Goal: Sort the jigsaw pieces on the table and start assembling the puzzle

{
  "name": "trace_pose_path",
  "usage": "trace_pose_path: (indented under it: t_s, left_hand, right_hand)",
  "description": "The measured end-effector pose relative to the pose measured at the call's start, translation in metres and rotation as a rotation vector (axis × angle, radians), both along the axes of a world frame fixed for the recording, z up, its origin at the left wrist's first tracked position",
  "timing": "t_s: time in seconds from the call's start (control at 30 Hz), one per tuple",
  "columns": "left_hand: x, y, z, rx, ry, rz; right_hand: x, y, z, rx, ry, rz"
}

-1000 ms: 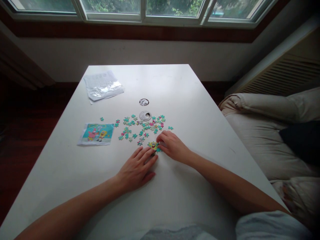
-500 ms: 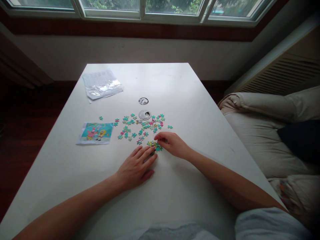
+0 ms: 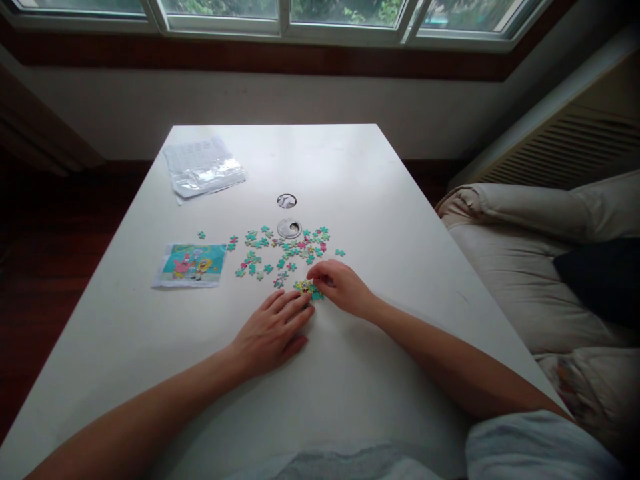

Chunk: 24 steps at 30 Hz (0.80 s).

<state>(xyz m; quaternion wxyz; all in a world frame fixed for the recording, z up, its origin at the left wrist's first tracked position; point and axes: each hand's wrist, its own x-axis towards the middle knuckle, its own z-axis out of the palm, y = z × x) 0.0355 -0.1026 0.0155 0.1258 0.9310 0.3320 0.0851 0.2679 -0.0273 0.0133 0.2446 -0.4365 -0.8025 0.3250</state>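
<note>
My left hand [image 3: 273, 333] lies flat on the table, fingers stretched out. Its fingertips rest at the near left edge of a small joined patch of jigsaw puzzle pieces [image 3: 304, 287], yellow and teal with a cartoon face. Just right of and above that patch is my right hand [image 3: 343, 287], its fingers curled with thumb and forefinger close together. Whatever lies between them, if anything, is hidden. Beyond both hands spread several loose jigsaw puzzle pieces [image 3: 253, 259] in teal, pink and pale green. A printed reference picture [image 3: 195, 263] of cartoon figures lies to their left.
The white table [image 3: 340, 167] has two round inserts, one a metal ring [image 3: 289, 229] touching the loose pieces. Clear plastic bags with paper [image 3: 205, 170] lie at the far left. A beige sofa [image 3: 500, 280] with a dark cushion [image 3: 600, 280] stands to the right.
My right hand has drawn slightly up and left, off the right side of the joined patch, uncovering more of it. My left hand stays in place. The view has tilted a little.
</note>
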Motion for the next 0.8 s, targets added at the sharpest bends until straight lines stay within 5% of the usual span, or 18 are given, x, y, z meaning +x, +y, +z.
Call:
trace_pose_path:
  t_s: [0.8]
  left_hand:
    - [0.0009, -0.0015, 0.0014, 0.01, 0.021, -0.004]
  right_hand:
    - [-0.0008, 0.0034, 0.0003, -0.053, 0.026, 0.028]
